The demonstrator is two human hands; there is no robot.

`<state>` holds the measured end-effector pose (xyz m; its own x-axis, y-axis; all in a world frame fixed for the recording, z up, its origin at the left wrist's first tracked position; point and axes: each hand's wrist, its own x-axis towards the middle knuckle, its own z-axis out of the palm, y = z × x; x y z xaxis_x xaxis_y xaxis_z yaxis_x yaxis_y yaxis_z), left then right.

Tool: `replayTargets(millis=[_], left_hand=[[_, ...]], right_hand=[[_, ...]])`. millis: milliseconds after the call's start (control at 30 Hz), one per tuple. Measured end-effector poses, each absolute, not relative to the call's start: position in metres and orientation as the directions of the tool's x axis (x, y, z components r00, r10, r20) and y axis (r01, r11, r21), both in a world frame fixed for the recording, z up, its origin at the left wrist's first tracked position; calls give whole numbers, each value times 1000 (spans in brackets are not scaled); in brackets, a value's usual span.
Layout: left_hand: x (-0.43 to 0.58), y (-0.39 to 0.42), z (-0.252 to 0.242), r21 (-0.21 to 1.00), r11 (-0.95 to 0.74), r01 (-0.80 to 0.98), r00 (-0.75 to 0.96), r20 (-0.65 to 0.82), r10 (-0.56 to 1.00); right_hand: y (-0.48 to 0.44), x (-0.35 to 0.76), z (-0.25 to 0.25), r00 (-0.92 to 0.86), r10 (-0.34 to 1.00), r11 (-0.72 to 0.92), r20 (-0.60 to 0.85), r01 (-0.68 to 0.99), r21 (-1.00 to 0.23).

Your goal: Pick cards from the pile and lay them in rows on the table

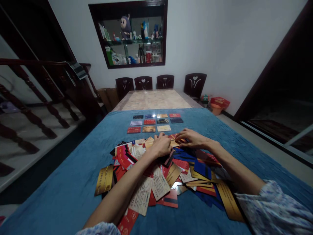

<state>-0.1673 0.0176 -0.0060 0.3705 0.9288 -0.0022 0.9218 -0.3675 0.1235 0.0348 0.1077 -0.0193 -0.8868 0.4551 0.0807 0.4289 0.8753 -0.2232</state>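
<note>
A loose pile of bank cards lies on the blue cloth in front of me. My left hand [161,144] rests over the far middle of the pile, fingers bent downward and closed, their tips partly hidden. A gold card [174,143] lies between my two hands at the pile's far edge. My right hand [192,138] comes in from the right, thumb and fingers curled at that card's right side. Around them are a white card [160,183], a blue card [202,169] and a red card [125,158]. Farther off, several cards sit face up in neat rows, including a cream card [164,128].
The blue cloth [73,182] covers the near part of the long table; its bare far end [158,99] is marbled. Dark chairs [165,81] line the far side. A wooden railing [31,98] stands left, and a red bag [220,102] sits on the floor right.
</note>
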Motion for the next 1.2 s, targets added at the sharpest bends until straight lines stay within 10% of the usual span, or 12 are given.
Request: replayTargets(millis=[800,1200], left_hand=[[-172,19,7,106,-438,893,441,-11,897],[-191,39,-1,361,-490,794,465,159,871]], right_hand=[[109,46,-14,-866,475,856,158,413,-311],[108,45,-10,-821,493,859,289,405,-313]])
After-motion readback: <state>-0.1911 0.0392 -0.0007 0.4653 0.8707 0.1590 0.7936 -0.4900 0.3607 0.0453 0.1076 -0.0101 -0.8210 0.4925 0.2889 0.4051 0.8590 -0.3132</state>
